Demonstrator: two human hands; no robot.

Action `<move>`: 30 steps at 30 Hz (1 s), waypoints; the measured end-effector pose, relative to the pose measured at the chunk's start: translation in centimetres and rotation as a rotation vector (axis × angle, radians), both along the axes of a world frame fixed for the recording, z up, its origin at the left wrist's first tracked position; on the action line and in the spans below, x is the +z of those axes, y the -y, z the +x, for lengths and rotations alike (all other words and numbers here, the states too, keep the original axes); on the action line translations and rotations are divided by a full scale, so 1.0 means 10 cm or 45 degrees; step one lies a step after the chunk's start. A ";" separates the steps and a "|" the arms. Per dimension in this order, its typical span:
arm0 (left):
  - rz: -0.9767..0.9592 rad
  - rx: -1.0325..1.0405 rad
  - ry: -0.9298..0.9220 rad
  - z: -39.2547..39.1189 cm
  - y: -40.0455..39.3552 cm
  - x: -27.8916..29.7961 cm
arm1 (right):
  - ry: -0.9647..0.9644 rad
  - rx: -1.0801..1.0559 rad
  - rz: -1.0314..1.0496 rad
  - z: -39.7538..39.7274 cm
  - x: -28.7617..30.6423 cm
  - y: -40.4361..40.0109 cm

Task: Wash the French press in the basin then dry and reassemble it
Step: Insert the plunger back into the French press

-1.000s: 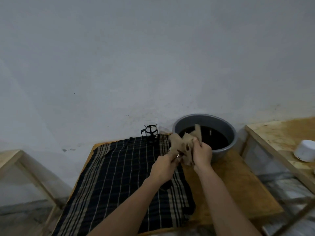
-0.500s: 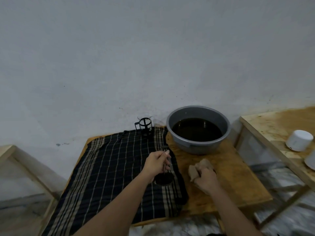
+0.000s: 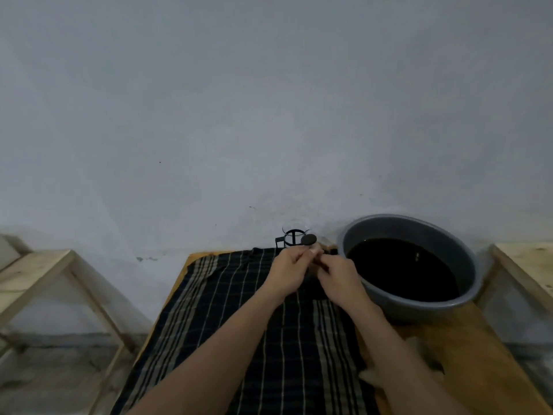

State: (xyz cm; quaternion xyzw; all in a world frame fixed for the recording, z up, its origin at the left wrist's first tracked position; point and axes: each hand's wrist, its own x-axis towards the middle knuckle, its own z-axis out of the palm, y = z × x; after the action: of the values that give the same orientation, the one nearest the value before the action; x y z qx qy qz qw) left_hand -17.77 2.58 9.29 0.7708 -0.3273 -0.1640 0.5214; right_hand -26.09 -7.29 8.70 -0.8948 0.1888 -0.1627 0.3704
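Observation:
My left hand (image 3: 288, 269) and my right hand (image 3: 339, 278) meet above the far end of the plaid cloth (image 3: 239, 339). Both grip the plunger (image 3: 308, 239). Its dark round end sticks up above my left fingers, and the rest is mostly hidden between the hands. Just behind them, against the wall, stands the black French press frame with its glass (image 3: 291, 236). The grey basin (image 3: 410, 223) of dark water sits right of my hands. A tan drying cloth (image 3: 420, 347) lies on the bare wood, partly hidden by my right forearm.
The wooden table (image 3: 478, 369) carries the plaid cloth on its left part and the basin at its far right. Wooden frames stand at the left (image 3: 39, 268) and at the right (image 3: 526, 265). A grey wall rises directly behind the table.
My right hand has let go of the tan cloth, left it on the table and moved up to join my left hand on the plunger. Both hands moved toward the press frame. The camera tilted.

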 end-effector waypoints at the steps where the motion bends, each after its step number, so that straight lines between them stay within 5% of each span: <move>1: -0.014 -0.052 -0.016 0.12 -0.01 -0.01 | 0.020 -0.005 0.003 0.11 0.00 0.04; 5: 0.041 0.020 -0.131 0.74 -0.07 -0.13 | 0.036 -0.095 0.006 0.54 -0.01 0.27; 10: 0.426 0.274 -0.027 1.59 0.18 -0.54 | 0.070 -0.207 0.037 1.16 0.04 0.53; 16: 0.332 0.355 -0.285 1.85 0.46 -0.97 | 0.116 -0.282 -0.045 1.69 0.09 0.64; 30: 0.193 0.322 -0.465 1.95 0.50 -1.32 | 0.192 -0.306 0.018 2.12 -0.23 0.62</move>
State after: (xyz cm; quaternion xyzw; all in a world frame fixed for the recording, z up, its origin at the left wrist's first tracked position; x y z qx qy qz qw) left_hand 1.72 -2.41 -3.90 0.8002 -0.1151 -0.2583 0.5288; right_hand -4.85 -13.54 6.44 -0.8483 0.2673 -0.2715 0.3676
